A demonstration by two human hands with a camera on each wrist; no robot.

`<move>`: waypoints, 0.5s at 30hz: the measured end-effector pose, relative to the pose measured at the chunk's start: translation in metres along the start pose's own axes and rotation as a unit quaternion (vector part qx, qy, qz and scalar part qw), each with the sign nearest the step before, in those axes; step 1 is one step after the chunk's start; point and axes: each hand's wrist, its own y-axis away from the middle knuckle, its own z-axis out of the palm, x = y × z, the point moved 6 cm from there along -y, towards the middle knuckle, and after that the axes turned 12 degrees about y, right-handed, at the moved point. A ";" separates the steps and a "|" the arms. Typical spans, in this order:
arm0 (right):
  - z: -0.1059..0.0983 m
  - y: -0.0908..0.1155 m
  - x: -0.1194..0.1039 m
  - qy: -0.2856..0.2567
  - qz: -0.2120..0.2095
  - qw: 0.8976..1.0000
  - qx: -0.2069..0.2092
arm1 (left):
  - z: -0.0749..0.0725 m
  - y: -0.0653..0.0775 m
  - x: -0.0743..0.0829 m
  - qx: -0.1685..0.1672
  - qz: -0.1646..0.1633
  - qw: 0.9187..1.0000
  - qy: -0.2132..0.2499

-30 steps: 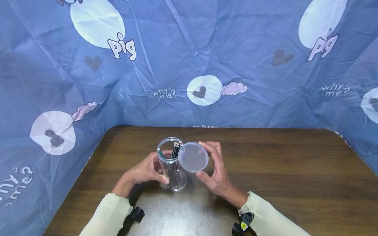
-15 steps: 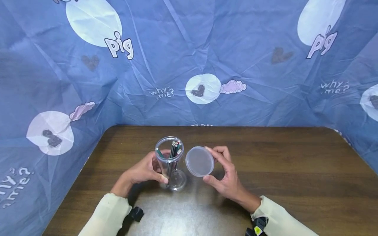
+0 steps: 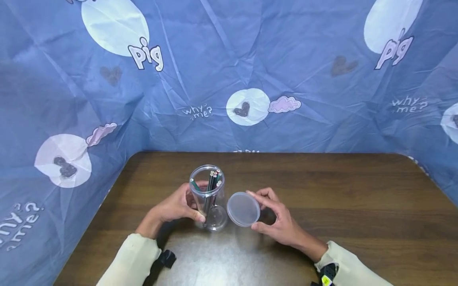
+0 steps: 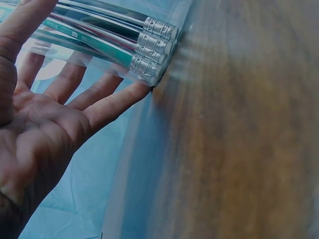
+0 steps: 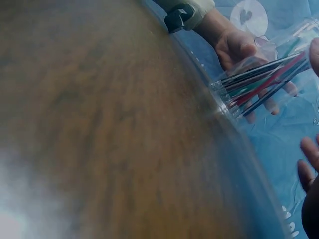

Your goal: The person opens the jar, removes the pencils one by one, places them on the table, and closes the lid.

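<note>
When viewed from the head, find the clear jar (image 3: 220, 200) upright on the tabletop (image 3: 358, 206), mouth uncovered, with pencils (image 3: 210, 186) standing inside. Note one pencil leaning at the left of the rim, the others clustered toward the right. Of the two hands, find the left hand (image 3: 179, 204) curled round the jar, thumb at the front, fingers behind. Find the right hand (image 3: 280, 222) with thumb and fingers parted by the lid (image 3: 243, 209), pinching its right edge. Locate the lid just beside the jar on the right, not touching, flat face turned toward the head camera. Refer to this view alone for the lid.

Refer to the left wrist view for silver ends (image 4: 144, 67) bunched at the jar's base, for printing on a green pencil (image 4: 104, 47), and for fingers spread along the jar wall, partly hidden from the head camera. Refer to the right wrist view for a red pencil (image 5: 271, 79) slanting among darker ones; note there only fragments of the right hand, at the frame edge.
</note>
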 end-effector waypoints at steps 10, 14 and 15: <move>-0.002 0.013 0.003 -0.010 0.065 0.996 -0.057 | 0.000 -0.003 -0.004 -0.003 -0.010 1.000 0.019; -0.002 0.015 -0.001 0.007 0.079 0.994 -0.071 | -0.002 -0.001 -0.004 0.002 -0.009 1.000 0.015; -0.001 0.016 -0.003 0.016 0.080 0.994 -0.076 | -0.003 0.000 -0.004 0.003 -0.009 1.000 0.017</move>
